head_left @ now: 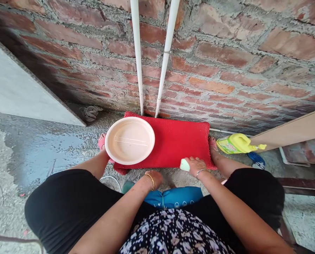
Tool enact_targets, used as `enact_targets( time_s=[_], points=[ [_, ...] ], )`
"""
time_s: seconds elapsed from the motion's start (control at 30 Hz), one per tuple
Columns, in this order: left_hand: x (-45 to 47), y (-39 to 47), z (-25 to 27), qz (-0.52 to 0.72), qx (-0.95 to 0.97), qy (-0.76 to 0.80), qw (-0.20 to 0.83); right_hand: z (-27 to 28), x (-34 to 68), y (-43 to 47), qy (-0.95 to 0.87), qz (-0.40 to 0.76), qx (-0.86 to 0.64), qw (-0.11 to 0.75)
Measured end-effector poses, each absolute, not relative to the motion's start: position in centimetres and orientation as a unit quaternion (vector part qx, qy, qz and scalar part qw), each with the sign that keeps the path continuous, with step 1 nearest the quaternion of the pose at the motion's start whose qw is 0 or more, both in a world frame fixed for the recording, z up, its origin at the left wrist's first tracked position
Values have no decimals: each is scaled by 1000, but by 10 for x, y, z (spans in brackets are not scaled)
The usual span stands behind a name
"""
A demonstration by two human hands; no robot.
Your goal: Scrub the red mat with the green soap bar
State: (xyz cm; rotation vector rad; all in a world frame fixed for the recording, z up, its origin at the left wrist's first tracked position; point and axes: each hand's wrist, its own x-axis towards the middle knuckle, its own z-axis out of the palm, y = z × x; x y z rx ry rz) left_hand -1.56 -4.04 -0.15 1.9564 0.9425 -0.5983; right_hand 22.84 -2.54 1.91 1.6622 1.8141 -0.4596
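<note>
We could read nothing: the label (228, 146) on the yellow bottle (237, 141) at frame right was too small.

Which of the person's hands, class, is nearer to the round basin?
Left. The left hand is just off the near-right side of the basin; the right hand, holding a pale green block, is farther to the right.

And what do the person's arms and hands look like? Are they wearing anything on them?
The left hand has no glove, just a thin gold-coloured bangle round the wrist. The right hand has no glove either, but a silver-coloured bangle. No sleeve shows on the left forearm or the right forearm.
</note>
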Motion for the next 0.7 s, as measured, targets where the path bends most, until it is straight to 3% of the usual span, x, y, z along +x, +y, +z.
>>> enact_targets(
  time_s=[0.13,0.43,0.7],
  points=[
    [-16,-29,8,-265,791,413,366,3,180,-23,747,-191,595,225],
    [-28,-6,-23,-212,713,585,323,21,283,-14,620,-171,696,320],
    [-11,10,-43,-215,672,660,257,30,209,84,702,-161,660,214]
  ],
)
